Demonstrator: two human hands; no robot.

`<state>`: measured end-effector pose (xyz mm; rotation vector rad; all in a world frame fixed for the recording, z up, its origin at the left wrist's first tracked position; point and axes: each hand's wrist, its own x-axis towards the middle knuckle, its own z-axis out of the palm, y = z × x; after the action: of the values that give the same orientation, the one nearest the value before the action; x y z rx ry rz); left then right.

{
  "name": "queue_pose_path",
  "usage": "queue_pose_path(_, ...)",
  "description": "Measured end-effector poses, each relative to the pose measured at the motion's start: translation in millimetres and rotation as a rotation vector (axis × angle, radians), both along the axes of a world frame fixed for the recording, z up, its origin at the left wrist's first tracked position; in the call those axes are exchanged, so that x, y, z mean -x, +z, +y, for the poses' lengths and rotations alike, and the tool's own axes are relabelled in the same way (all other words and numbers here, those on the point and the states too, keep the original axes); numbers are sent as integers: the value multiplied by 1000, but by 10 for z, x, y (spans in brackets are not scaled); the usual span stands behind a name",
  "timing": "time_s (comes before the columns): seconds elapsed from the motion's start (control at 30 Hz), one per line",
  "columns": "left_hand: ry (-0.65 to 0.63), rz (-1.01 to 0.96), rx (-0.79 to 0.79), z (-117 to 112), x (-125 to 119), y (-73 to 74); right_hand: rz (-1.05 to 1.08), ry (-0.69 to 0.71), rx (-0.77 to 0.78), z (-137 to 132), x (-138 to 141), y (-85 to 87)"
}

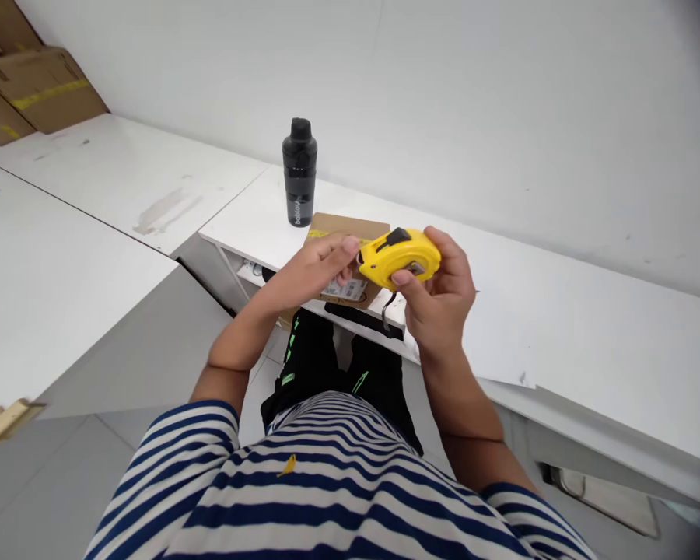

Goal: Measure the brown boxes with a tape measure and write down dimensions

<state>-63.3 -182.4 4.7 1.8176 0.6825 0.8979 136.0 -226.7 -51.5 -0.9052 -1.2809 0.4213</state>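
Note:
My right hand [437, 299] is closed around a yellow tape measure [397, 257] with a black lock button and a dark wrist strap hanging below it. My left hand [320, 268] pinches at the tape measure's left end, fingers pressed together at the tape's tip. Both hands hover above a small brown cardboard box [341, 227] with a white label and yellow tape, lying on the white table [560, 327].
A black bottle [299, 173] stands behind the box near the wall. Other white tables [64, 233] sit to the left, with cardboard boxes [29, 89] stacked at the far left corner. A white sheet [502, 342] lies on the table by my right hand.

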Motion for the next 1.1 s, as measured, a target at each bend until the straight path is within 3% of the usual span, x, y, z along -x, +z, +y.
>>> queue_pose_path(0.13,-56,42,111,9,-141,49,-397,-140,-164,-84,-137,4)
queue_pose_path(0.23,-66,7,205,141,-78,27,-585,-184,-212,-112,-327,51)
queue_pose_path(0.4,183,-136,248,702,396,-94,-648,-214,-131,18,-855,119)
queue_pose_path(0.53,346,-11,328,1076,652,-328,-653,-158,67,313,-1171,46)
queue_pose_path(0.63,427,105,336,1113,563,-507,-702,-98,113,533,-1154,-52)
queue_pose_path(0.77,374,211,306,999,318,-621,-734,-48,81,677,-953,-137)
queue_pose_path(0.93,322,324,207,951,315,-524,-748,-52,22,713,-817,-166)
queue_pose_path(1.1,215,415,109,986,414,-416,-754,-51,39,681,-884,-95)
